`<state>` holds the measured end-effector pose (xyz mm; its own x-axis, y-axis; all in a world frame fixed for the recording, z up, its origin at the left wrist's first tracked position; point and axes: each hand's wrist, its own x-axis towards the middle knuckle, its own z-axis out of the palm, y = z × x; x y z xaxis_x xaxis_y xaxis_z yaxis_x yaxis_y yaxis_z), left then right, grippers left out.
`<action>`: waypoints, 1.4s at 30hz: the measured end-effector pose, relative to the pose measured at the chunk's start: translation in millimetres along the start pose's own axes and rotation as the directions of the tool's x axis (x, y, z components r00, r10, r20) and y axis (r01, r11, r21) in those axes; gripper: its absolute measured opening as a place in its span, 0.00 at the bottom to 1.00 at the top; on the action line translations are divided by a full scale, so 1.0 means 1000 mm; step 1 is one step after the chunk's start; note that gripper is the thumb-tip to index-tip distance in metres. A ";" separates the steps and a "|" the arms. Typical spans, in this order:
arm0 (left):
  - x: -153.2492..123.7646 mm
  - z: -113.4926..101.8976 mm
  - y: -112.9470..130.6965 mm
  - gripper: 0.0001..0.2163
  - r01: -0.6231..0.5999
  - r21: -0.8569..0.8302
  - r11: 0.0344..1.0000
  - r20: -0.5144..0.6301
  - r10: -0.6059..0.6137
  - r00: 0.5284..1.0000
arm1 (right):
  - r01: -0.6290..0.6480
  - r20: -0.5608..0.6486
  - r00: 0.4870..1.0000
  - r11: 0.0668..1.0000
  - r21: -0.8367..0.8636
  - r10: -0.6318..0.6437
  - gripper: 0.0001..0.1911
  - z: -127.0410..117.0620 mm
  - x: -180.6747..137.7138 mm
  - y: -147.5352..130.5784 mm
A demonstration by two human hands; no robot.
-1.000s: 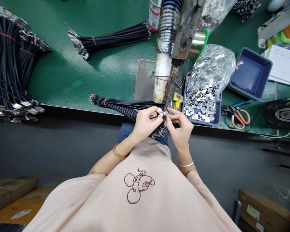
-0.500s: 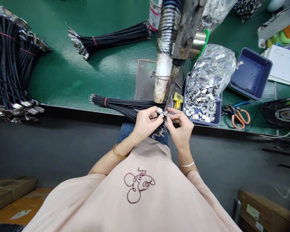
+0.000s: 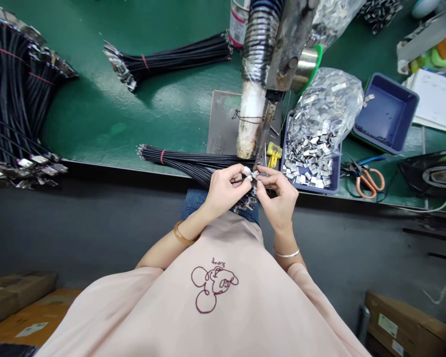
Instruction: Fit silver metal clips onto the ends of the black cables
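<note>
At the table's front edge, my left hand (image 3: 224, 189) is closed in a pinch on a thin black cable, with a white cover on one fingertip. My right hand (image 3: 280, 197) pinches a small silvery metal connector (image 3: 254, 175) at the cable's end, fingertips almost meeting the left ones. Fine detail of the connector is too small to make out. A bundle of black cables (image 3: 193, 161) with a red tie runs behind and under my left hand. Just above the fingertips come down a soldering iron (image 3: 265, 124) and a whitish fume tube (image 3: 250, 114).
To the right stand a blue tray (image 3: 334, 183) of metal shells, a second blue tray (image 3: 386, 111), orange-handled pliers (image 3: 370, 182) and a fan (image 3: 440, 174). A solder spool (image 3: 305, 68) is behind. More black cable bundles (image 3: 178, 59) lie at the back and far left.
</note>
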<state>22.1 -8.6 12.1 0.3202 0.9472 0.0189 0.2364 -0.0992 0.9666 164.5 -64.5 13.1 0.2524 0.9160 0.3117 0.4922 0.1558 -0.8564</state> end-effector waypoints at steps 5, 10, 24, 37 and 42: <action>0.001 0.000 0.000 0.02 -0.001 0.002 1.000 -0.001 0.001 1.000 | -0.017 0.013 1.000 1.000 0.005 0.017 0.04 -0.002 -0.001 0.000; 0.001 0.000 -0.001 0.02 -0.003 0.003 1.000 0.001 0.003 1.000 | -0.033 0.003 0.999 0.999 0.020 0.033 0.04 -0.002 -0.001 -0.001; -0.001 0.000 -0.002 0.03 -0.015 0.019 1.000 0.012 0.015 1.000 | -0.002 0.017 1.000 1.000 -0.018 0.002 0.04 -0.002 0.001 -0.001; 0.004 0.001 0.003 0.03 0.024 -0.059 0.998 -0.014 -0.025 1.000 | 0.165 -0.051 0.983 0.973 -0.163 -0.175 0.06 0.002 0.004 -0.001; 0.005 0.001 0.004 0.05 0.010 -0.058 0.998 -0.027 -0.011 1.000 | 0.172 -0.055 0.982 0.972 -0.160 -0.182 0.06 0.003 0.006 0.000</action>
<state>25.5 -4.8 15.5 0.2928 0.9561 0.0150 0.1855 -0.0722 0.9800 163.2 -58.1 13.4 0.2035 0.8507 0.4847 0.6552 0.2495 -0.7130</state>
